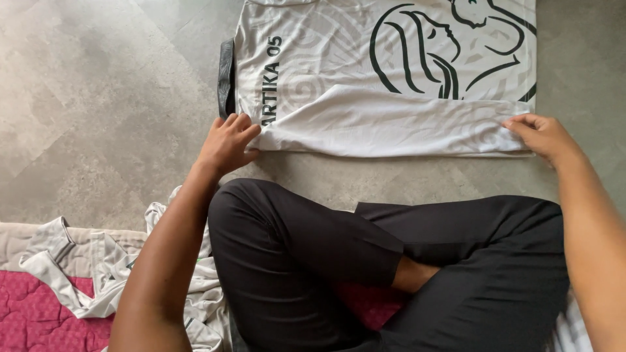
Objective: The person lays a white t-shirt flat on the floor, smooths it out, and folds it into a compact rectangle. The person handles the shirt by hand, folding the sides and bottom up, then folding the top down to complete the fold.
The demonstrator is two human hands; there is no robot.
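1. A person sits cross-legged on the grey floor (98,98) in black trousers (313,261), with a white shirt (339,58) spread flat just ahead of the knees.
2. The shirt carries a dark green line drawing across its upper part and dark lettering near its left end. A dark band (226,78) runs along that left edge.
3. One long sleeve (391,124) is folded over and lies along the near edge of the shirt, reaching from hand to hand.
4. The left hand (228,143) rests at the shirt's near left corner. Its fingers are curled over the cloth edge, pressing or pinching it. From here I cannot quite tell which.
5. The right hand (541,137) sits at the near right corner, with its fingertips closed together on the end of the folded sleeve.
6. Both forearms stretch forward over the knees, well apart from each other.
7. Beside the person's left leg lies a crumpled heap of white clothes (98,267), partly on a pink quilted mat (32,313) at the lower left.
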